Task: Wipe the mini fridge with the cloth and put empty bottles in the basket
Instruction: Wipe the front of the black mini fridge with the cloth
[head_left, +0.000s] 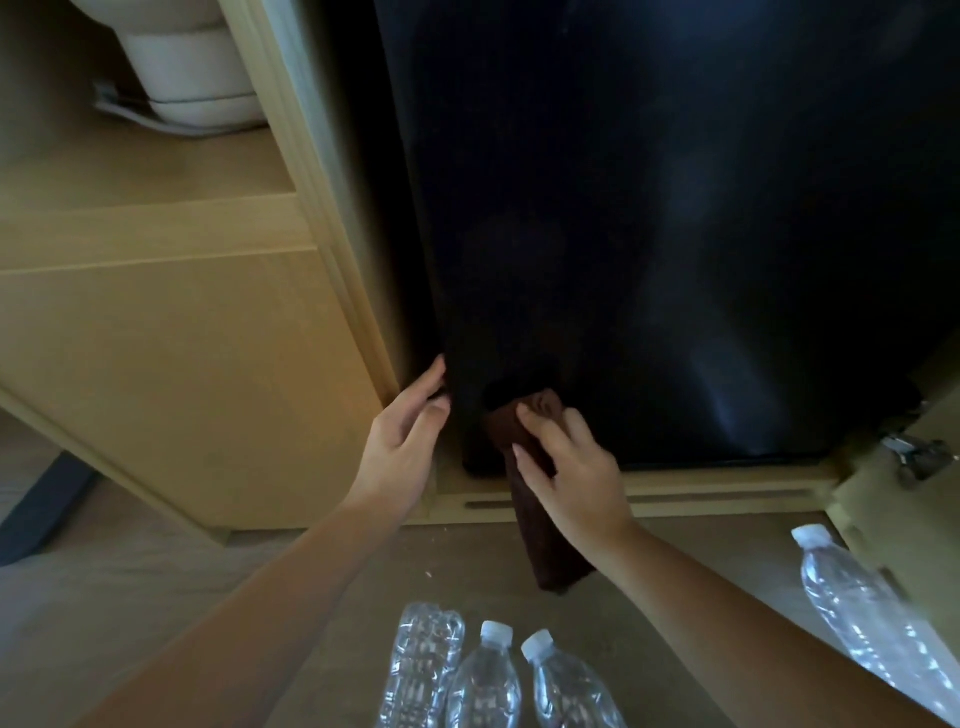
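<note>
Three clear bottles (483, 675) stand on the floor nearest, a fourth (872, 618) to the right. Beyond, right hand (571, 467) presses a brown cloth (540, 499) against the black fridge (675, 234) door's lower left corner. Left hand (405, 447), fingers loosely open, touches the door's left edge.

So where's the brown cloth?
The brown cloth is in the right hand, pressed on the black fridge door's lower left corner.
</note>
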